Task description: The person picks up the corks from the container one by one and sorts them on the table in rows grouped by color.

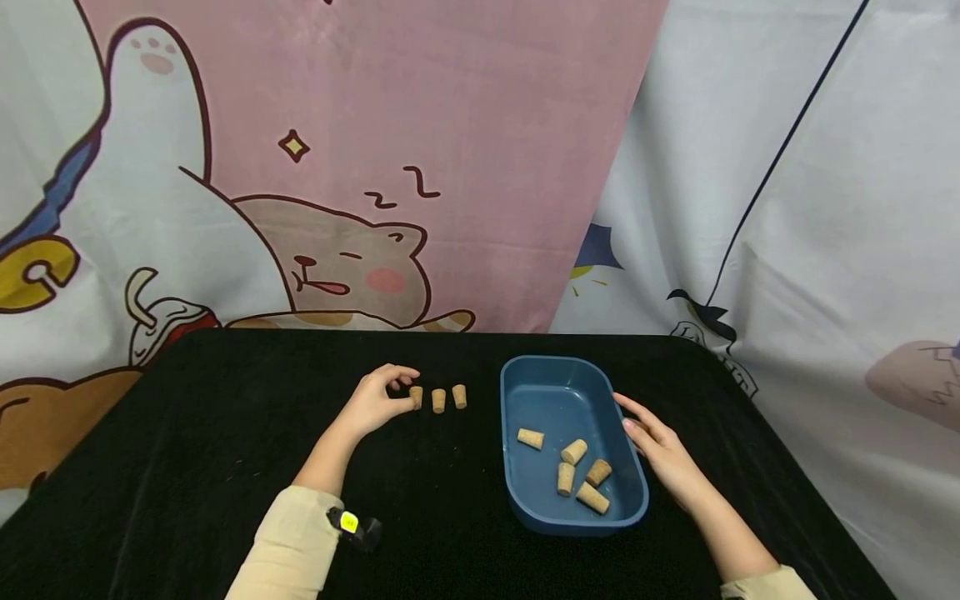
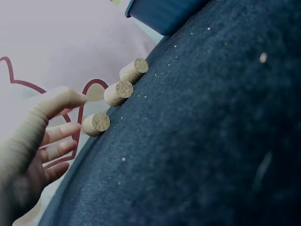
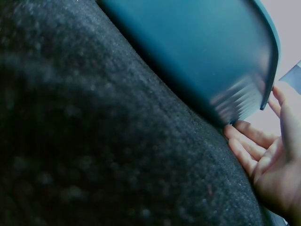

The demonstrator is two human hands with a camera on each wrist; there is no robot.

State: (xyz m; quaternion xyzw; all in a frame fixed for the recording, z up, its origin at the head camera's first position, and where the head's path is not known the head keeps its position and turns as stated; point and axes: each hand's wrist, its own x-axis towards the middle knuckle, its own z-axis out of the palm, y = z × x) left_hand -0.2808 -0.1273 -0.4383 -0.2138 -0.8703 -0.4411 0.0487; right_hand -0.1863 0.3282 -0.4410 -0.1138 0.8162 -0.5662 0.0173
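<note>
Three corks stand in a short row on the black cloth. My left hand (image 1: 382, 398) reaches the leftmost cork (image 1: 416, 397), its thumb and forefinger on either side of it. In the left wrist view the fingers are loosely spread, with fingertips right beside that cork (image 2: 96, 124). The middle cork (image 1: 438, 401) and the right cork (image 1: 460, 396) stand just past it. My right hand (image 1: 663, 450) rests at the right side of a blue plastic box (image 1: 540, 523). Its fingers lie against the base in the right wrist view, with the thumb near the rim (image 3: 276, 52).
Several corks (image 1: 566, 479) lie tipped over inside the box. Black cloth (image 1: 420, 517) covers the table, with small crumbs on it. Behind the table's far edge hangs a cartoon-printed curtain (image 1: 480, 167). A black wrist strap (image 1: 360, 529) is on the left sleeve.
</note>
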